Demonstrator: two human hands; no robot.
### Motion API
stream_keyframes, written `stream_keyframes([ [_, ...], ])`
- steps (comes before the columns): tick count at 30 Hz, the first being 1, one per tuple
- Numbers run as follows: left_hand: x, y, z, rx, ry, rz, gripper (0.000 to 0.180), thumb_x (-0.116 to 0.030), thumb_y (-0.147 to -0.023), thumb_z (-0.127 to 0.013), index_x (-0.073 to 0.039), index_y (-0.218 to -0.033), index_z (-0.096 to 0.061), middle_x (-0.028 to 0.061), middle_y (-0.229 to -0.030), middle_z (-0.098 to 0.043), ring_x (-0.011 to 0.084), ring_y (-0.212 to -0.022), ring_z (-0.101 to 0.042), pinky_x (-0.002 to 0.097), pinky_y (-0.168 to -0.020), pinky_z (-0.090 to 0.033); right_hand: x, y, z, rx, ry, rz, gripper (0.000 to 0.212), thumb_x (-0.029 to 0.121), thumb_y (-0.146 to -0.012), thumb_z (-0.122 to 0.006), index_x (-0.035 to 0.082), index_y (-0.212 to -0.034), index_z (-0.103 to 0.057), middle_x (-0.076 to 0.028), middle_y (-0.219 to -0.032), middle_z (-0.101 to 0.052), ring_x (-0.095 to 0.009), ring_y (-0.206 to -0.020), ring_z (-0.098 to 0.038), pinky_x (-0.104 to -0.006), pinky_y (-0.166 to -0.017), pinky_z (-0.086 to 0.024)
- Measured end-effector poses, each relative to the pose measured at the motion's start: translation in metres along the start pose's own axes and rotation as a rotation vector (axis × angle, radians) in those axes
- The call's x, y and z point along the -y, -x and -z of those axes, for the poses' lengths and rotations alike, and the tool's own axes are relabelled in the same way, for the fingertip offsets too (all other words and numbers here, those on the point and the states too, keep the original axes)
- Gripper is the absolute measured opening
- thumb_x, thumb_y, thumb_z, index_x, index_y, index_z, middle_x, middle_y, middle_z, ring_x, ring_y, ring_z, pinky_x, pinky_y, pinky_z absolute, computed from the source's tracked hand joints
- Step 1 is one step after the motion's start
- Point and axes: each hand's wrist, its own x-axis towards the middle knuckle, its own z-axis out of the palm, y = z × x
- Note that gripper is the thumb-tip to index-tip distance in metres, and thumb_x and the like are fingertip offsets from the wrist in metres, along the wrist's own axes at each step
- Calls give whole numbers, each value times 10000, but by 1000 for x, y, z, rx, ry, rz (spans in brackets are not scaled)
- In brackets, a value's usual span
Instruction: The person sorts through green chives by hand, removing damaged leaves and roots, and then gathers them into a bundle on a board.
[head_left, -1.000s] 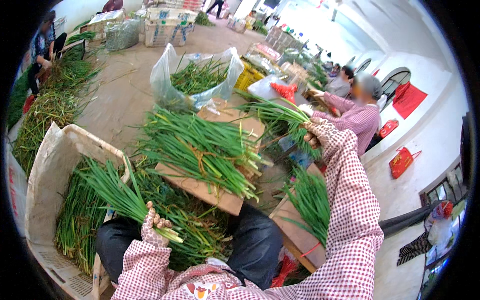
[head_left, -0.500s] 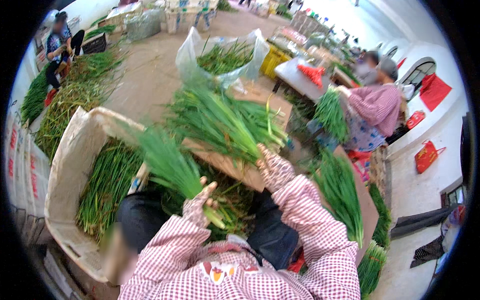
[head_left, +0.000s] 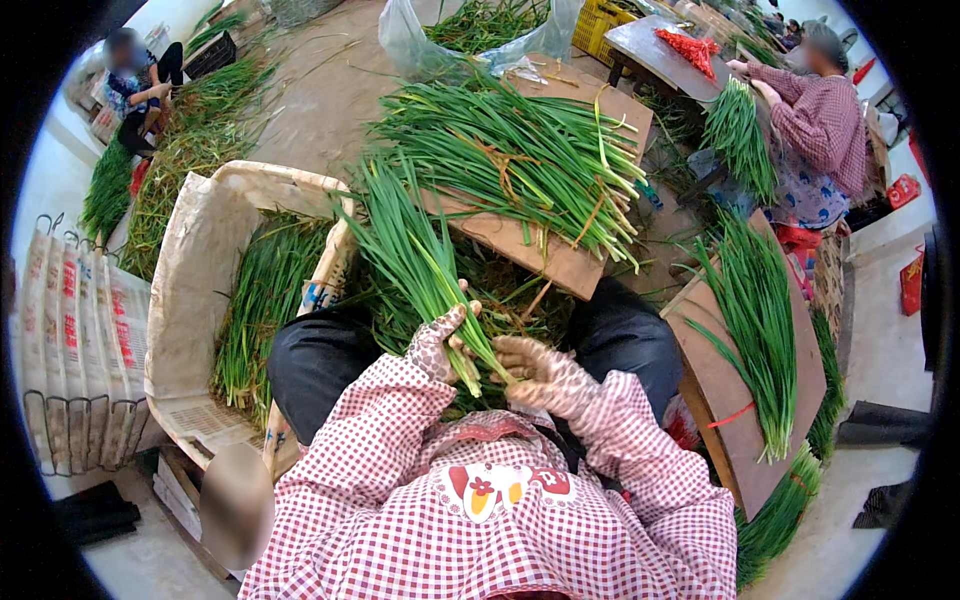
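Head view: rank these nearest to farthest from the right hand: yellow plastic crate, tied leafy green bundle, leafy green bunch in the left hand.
1. Green bunch in the left hand, just left of the right hand.
2. Tied bundle, ahead on the brown board.
3. Yellow crate, farthest ahead.

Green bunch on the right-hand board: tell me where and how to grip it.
Likely best near its pale stem ends, coming from the left over the board; the bunch narrows there, while its leaves spread wider farther up.
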Motion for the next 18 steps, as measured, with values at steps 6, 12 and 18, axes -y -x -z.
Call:
stream_keyframes([
  [6, 5, 11, -20, -224, -239, -172, 377, -100, -787, -555, -67, -1149, -454, 100, -891, -585, 195, -700, -566, 321, -589, -505, 21, -36, -11, -355, 247, -199, 818, 318, -606, -752, 27, -1236, -318, -152, -1084, -459, -230, -959, -494, -334, -812, -430],
  [12, -1, 16, -11, -481, -191, -103, 264, -116, -717, -669, 46, -896, -564, 46, -623, -543, 136, -526, -508, 276, -478, -443, -1, -57, -28, -592, 229, 5, 260, 188, -775, -606, 14, -966, -583, -92, -893, -606, -164, -810, -564, -287, -718, -447],
  [18, -15, 19, -20, -470, -76, -124, 180, -169, -785, -589, -21, -886, -586, -26, -504, -437, 102, -442, -406, 256, -443, -409, -7, -68, -33, -626, -174, 49, 247, 232, -853, -501, 4, -946, -482, -64, -757, -598, -136, -714, -546, -278, -660, -427],
])
